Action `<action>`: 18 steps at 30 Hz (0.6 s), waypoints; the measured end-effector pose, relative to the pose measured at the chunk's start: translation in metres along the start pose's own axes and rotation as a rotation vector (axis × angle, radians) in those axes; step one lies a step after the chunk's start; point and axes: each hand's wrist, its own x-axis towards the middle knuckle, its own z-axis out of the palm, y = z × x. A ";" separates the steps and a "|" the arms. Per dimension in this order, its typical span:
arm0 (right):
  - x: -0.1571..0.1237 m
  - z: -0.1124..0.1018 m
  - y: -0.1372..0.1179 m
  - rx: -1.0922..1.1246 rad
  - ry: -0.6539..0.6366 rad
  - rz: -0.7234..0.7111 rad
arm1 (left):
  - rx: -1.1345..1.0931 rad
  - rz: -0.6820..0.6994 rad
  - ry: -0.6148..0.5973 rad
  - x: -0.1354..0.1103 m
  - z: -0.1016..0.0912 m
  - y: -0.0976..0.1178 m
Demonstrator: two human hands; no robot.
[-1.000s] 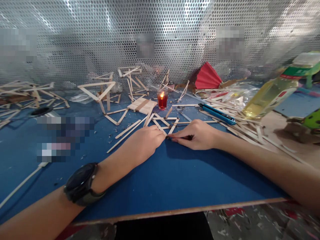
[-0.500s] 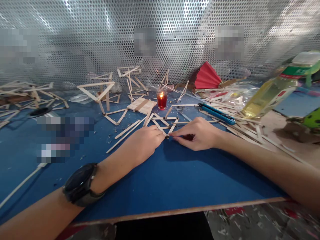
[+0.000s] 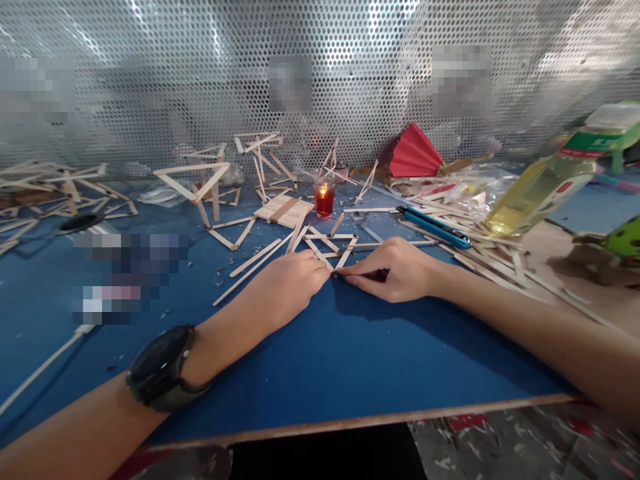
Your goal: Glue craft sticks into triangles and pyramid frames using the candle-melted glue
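Note:
A small triangular frame of wooden craft sticks (image 3: 346, 252) lies flat on the blue table, with dark joints at its corners. My left hand (image 3: 290, 283) is closed over the frame's left side, its fingertips hidden under the knuckles. At the near corner, the thumb and index finger of my right hand (image 3: 397, 270) come together on the dark joint. Just beyond the frame burns a candle in a red glass (image 3: 324, 201). Loose craft sticks (image 3: 255, 260) lie beside my left hand.
Behind stand several stick structures (image 3: 200, 183) and a flat stick panel (image 3: 293, 211). On the right are a blue utility knife (image 3: 437, 228), a stick pile (image 3: 493, 257), a leaning bottle of yellow liquid (image 3: 537, 190) and a red folded fan (image 3: 414, 153). A white cable (image 3: 43, 370) runs left.
My right hand's fingertips have shifted slightly left and closer onto the frame's near corner. My left hand stays in place.

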 end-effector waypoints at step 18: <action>-0.002 -0.007 0.006 0.075 0.019 0.022 | -0.009 -0.009 -0.028 0.001 -0.006 0.002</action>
